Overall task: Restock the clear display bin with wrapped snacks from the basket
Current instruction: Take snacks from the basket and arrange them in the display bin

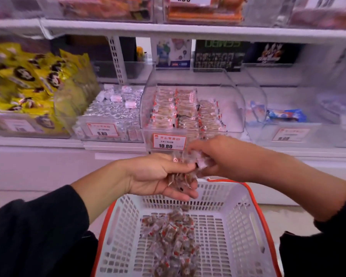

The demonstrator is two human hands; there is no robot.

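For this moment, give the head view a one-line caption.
Both hands hold wrapped snacks above the basket, before the clear bin.

shelf (48, 142) | carries clear display bin (192, 108), neighbouring bins (110, 118)

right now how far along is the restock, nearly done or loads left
Partly done. The clear display bin already holds neat rows of wrapped snacks, with bare space on its right side. In hand: the left hand and right hand share a bunch of snacks above the basket. Left: a loose pile of snacks on the basket floor.
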